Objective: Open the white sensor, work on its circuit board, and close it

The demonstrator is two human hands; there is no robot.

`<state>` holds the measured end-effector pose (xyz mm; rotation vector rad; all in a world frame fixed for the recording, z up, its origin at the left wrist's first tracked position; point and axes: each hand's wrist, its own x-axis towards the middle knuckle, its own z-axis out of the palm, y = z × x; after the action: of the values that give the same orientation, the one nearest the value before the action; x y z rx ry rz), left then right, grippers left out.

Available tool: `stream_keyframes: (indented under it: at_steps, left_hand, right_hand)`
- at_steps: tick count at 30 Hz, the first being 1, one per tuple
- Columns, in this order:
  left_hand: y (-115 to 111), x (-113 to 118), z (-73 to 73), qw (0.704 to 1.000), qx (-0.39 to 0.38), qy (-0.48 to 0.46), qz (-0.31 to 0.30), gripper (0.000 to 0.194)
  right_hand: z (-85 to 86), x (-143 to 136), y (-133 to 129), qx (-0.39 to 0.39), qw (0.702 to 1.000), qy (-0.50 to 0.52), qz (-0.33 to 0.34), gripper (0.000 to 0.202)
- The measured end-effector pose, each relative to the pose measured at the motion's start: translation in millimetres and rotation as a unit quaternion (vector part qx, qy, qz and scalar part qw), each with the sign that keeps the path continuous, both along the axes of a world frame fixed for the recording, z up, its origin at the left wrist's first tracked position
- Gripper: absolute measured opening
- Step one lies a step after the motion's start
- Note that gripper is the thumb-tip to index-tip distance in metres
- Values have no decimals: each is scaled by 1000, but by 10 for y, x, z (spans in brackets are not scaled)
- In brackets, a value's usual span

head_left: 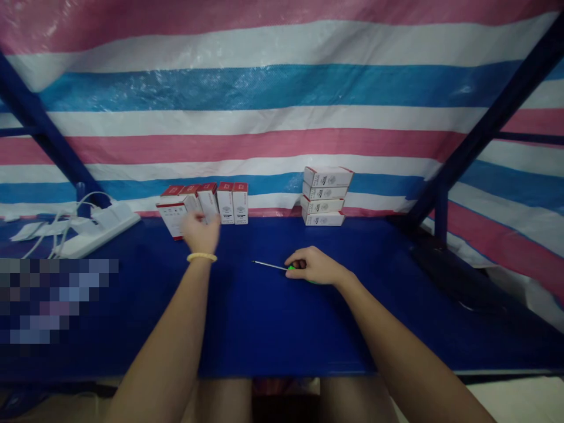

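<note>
My right hand (315, 265) rests low over the blue table, its fingers closed round the green handle of a screwdriver (269, 265). The thin metal shaft points left, its dark tip over the table top. My left hand (201, 231), with a yellow band on the wrist, is at the front of a row of small white and red boxes (174, 218). Motion smears its fingers, so whether it grips a box is unclear. One box (208, 198) just behind the fingers leans slightly. Two more upright boxes (233, 204) stand side by side to its right.
Several similar boxes lie in a stack (325, 197) at the back, right of centre. A white power strip (99, 230) with plugs and cables is at the left. Striped sheeting (282, 88) hangs behind the table (282, 329), between dark blue frame posts (480, 141).
</note>
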<state>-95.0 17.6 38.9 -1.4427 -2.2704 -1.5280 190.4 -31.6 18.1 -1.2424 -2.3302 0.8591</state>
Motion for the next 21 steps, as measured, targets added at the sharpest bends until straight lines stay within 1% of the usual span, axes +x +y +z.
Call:
stream_keyframes:
  at_steps: [1, 2, 3, 4, 6, 8, 10, 12, 14, 17, 19, 21]
  left_hand:
    - [41, -147, -5, 995, 23, -39, 87, 41]
    - [81, -282, -22, 986, 35, -76, 145, 51]
    - [118, -399, -46, 975, 46, -109, 186, 60]
    - [151, -493, -75, 971, 52, -132, 195, 66]
    - [201, -607, -132, 968, 41, -167, 182, 81]
    - [231, -648, -171, 972, 23, -177, 150, 92]
    - [243, -656, -184, 975, 4, -182, 130, 97]
    - [240, -659, -173, 976, -12, -186, 112, 94]
    - [224, -660, -148, 978, -22, -179, 100, 85]
    - [180, -611, -104, 983, -28, -151, 104, 76]
    - [134, -503, -78, 989, -23, -113, 89, 78]
    - [72, -313, -57, 997, -14, -55, 47, 78]
  right_hand:
    - [-2, 1, -3, -16, 1000, 5, -11, 43]
    - [-5, 3, -5, -31, 999, 11, -17, 48]
    - [-8, 6, -5, -44, 999, 19, -20, 51]
    - [-10, 11, -4, -54, 998, 28, -20, 54]
    - [-10, 23, 2, -65, 996, 49, -20, 56]
    - [-1, 36, 5, -62, 996, 64, -30, 56]
    - [16, 46, 0, -49, 996, 68, -41, 55]
    - [33, 55, -7, -36, 996, 68, -45, 52]
    - [38, 63, -10, -25, 996, 73, -46, 50]
    - [15, 72, 2, -8, 994, 95, -62, 50]
    - [-10, 74, 18, 6, 990, 112, -84, 51]
    - [-29, 71, 39, 21, 986, 124, -107, 52]
